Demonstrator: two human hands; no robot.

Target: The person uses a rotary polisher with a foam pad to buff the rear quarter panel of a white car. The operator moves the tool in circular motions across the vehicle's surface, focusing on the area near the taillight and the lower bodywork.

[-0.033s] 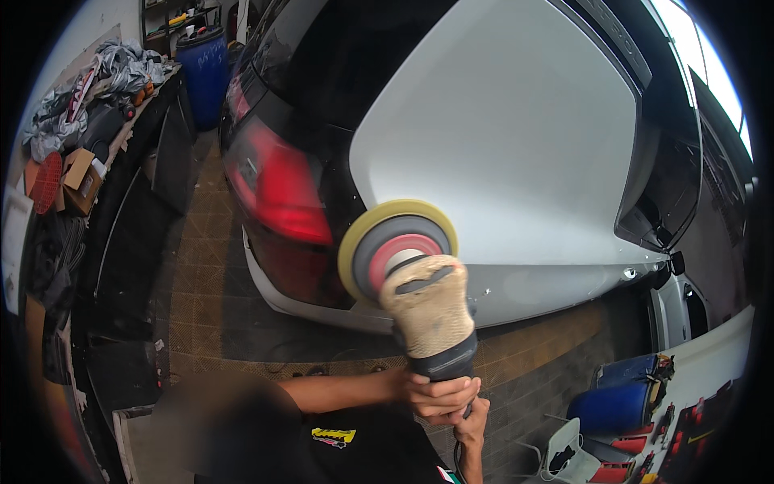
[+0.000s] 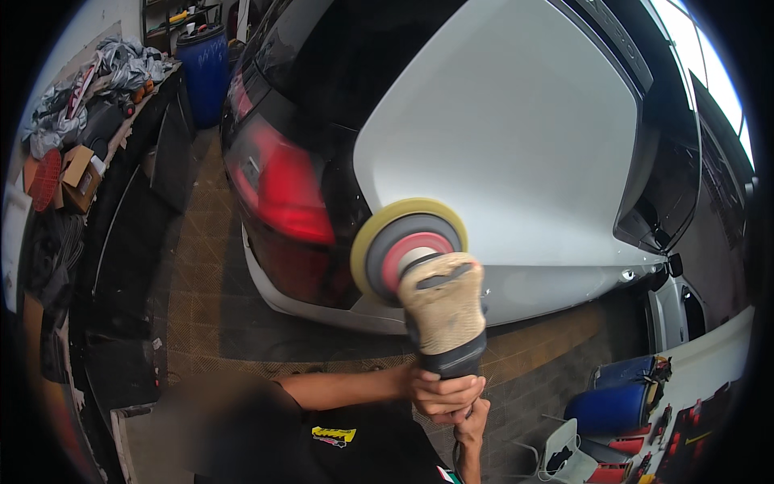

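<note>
Both my hands grip the rear handle of a polisher (image 2: 443, 310) with a tan cloth cover over its head. My left hand (image 2: 443, 394) wraps the handle just below the body; my right hand (image 2: 473, 421) closes round its end, lower and to the right. Part of a dark cord shows beside my right wrist. The round yellow pad (image 2: 361, 256), with grey and red rings behind it, lies over the lower left corner of the car's silver panel (image 2: 500, 161) and dark trim. Whether it touches them I cannot tell. Left of it is the red tail light (image 2: 294, 198).
At left a long bench (image 2: 133, 133) carries crumpled silver sheeting (image 2: 129, 68) and a cardboard box (image 2: 81, 173). A blue barrel (image 2: 201, 77) stands beyond it. To the lower right are another blue barrel (image 2: 605, 407) and a white chair (image 2: 568, 448).
The polisher and its pad have shifted slightly right across the car's panel. Both hands keep their grip on the handle.
</note>
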